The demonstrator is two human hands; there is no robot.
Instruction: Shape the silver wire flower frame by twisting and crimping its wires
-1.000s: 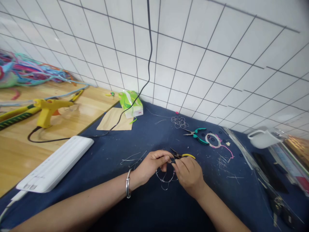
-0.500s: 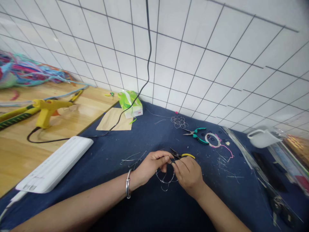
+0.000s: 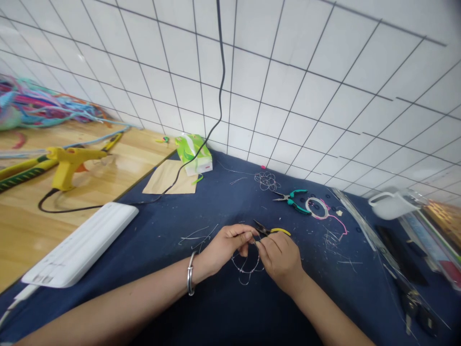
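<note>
Blue counter [image 3: 162,230], basically no change vs half a sec ago: L hand [image 3: 226,246] & R hand [image 3: 282,257] still pinching the wire ring's [image 3: 240,269] top edge btwn them, so prob same fiddly step imo.

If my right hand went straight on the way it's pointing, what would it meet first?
Your right hand points toward your left hand, so that would likely come first, around the wire ring both seem to pinch; exact depth is unclear.

Teal pliers [image 3: 287,197] on blue tabletop [image 3: 158,235]
</note>
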